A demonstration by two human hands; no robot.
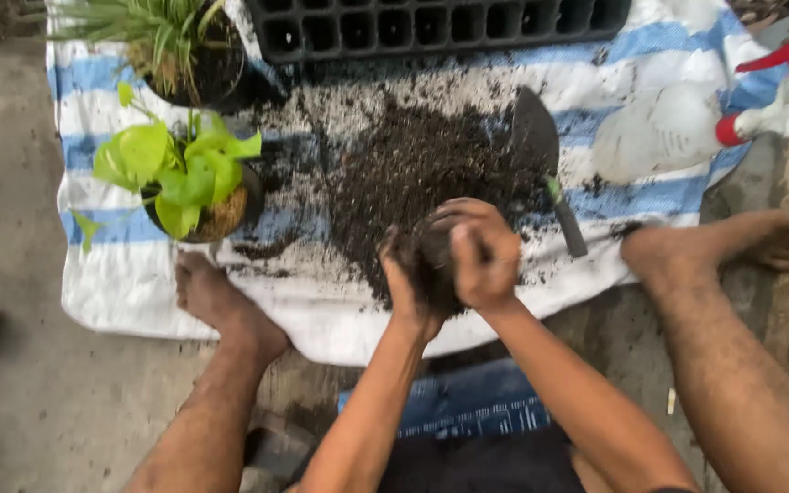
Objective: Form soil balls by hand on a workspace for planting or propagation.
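1. Head view: your left hand (410,290) and right hand (484,258) cup a small dark pot (436,260), fingers closed around it, just below the soil pile (413,169).
2. The trowel (545,160) lies right of that soil pile; a leafy green plant (189,178) sits left of it.

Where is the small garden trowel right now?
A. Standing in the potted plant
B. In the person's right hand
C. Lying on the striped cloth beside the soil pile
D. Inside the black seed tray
C: the trowel lies flat on the striped cloth, right of the soil pile, untouched by either hand.
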